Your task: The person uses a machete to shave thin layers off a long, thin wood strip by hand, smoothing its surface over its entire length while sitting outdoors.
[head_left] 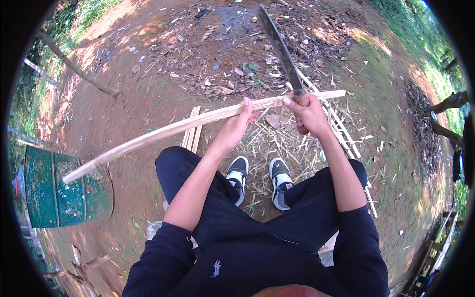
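A long, pale bamboo strip (163, 134) with visible nodes lies slantwise across the space above my knees, its left end lower and nearer me. My left hand (235, 127) supports it near the middle, thumb over the top and fingers behind. In my right hand (312, 117) is a machete (281, 49), gripped by its brown wooden handle. Its dark blade points up and away, slightly to the left. The right thumb rests against the strip, close to the strip's right end, where handle and strip cross.
Pale shavings (267, 141) litter the soil around my shoes (281, 180). Short split pieces (192, 129) lie left of centre, longer strips (341, 126) on the right. A green metal drum (69, 188) is at the left. Dry leaves (222, 79) cover ground ahead; a thin trunk (79, 69) leans at far left.
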Available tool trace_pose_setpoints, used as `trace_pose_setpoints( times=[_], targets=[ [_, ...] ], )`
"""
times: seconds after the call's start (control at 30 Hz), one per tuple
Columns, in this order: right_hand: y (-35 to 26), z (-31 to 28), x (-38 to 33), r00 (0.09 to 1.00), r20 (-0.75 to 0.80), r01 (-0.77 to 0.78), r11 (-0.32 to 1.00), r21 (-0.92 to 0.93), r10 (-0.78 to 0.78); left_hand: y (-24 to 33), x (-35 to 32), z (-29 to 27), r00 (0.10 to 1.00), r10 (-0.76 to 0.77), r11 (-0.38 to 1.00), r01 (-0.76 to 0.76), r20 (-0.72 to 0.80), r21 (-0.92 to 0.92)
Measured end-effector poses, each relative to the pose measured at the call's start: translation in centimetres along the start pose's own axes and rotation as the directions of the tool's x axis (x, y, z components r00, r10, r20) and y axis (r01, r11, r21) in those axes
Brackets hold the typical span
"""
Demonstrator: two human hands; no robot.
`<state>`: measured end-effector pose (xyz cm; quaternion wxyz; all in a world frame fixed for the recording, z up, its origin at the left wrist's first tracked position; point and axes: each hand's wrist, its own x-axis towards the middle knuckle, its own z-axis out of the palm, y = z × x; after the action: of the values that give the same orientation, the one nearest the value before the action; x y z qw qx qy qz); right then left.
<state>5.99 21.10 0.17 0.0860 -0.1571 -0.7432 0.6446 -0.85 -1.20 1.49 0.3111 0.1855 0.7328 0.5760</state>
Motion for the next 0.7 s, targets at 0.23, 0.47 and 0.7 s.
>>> trace_pose_setpoints(
  times=[0.23,0.47,0.7],
  targets=[
    [0.1,-2.5,0.6,0.996,-0.083,0.012,1.0,0.025,-0.01,2.4,-1.2,-0.8,0.961,-0.011,0.848,-0.137,0.277,0.511],
    [0.4,-2.4,0.3,0.994,-0.069,-0.089,0.995,-0.049,0.085,0.9,-0.6,-2.1,0.628,0.776,0.306,-0.455,0.058,0.836],
    [-0.7,-1.6,-0.3,0.981,-0.163,0.062,0.966,-0.25,-0.105,1.3,-0.8,-2.8,0.981,0.19,0.59,-0.091,-0.028,0.802]
  ],
)
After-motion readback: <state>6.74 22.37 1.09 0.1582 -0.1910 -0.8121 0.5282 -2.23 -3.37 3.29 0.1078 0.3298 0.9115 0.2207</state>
